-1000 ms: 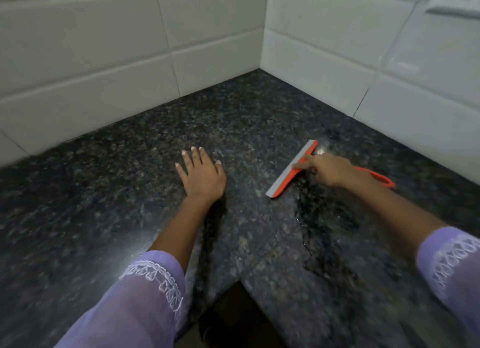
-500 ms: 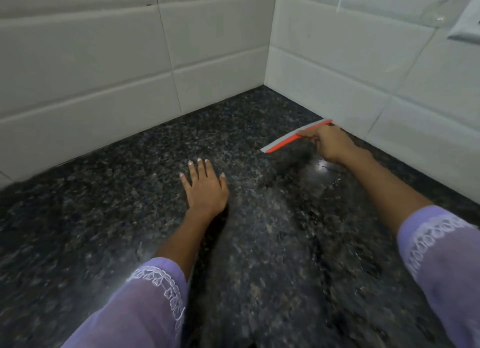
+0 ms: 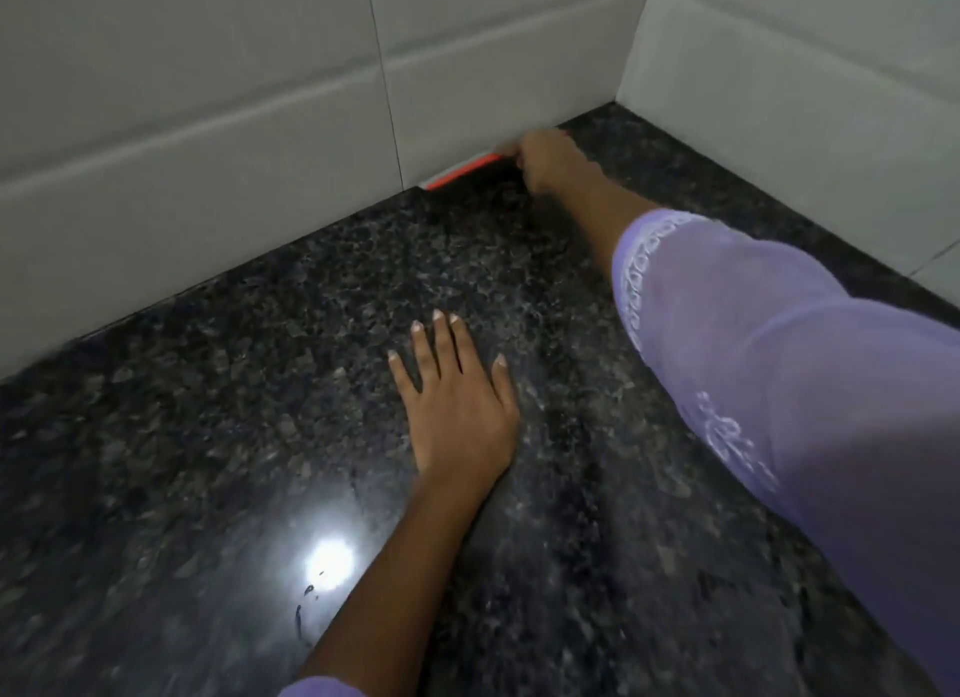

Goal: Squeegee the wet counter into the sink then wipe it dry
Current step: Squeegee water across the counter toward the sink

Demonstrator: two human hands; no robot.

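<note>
My right hand [image 3: 545,158] reaches far across the dark speckled granite counter [image 3: 260,436] and grips an orange squeegee [image 3: 462,171]. Its grey blade lies along the foot of the back tiled wall, near the corner. The handle is hidden under my fingers. My left hand [image 3: 457,400] rests flat on the counter in the middle, fingers spread, holding nothing. A few water droplets and a bright light reflection [image 3: 327,566] show on the counter near my left forearm. No sink is in view.
White tiled walls [image 3: 208,124] close the counter at the back and on the right [image 3: 805,98], meeting in a corner at the upper right. My lilac right sleeve [image 3: 779,384] covers much of the right side.
My right hand has carried the squeegee from mid-counter back and left until its blade lies against the back wall. The left hand has stayed flat on the counter. The view has shifted.
</note>
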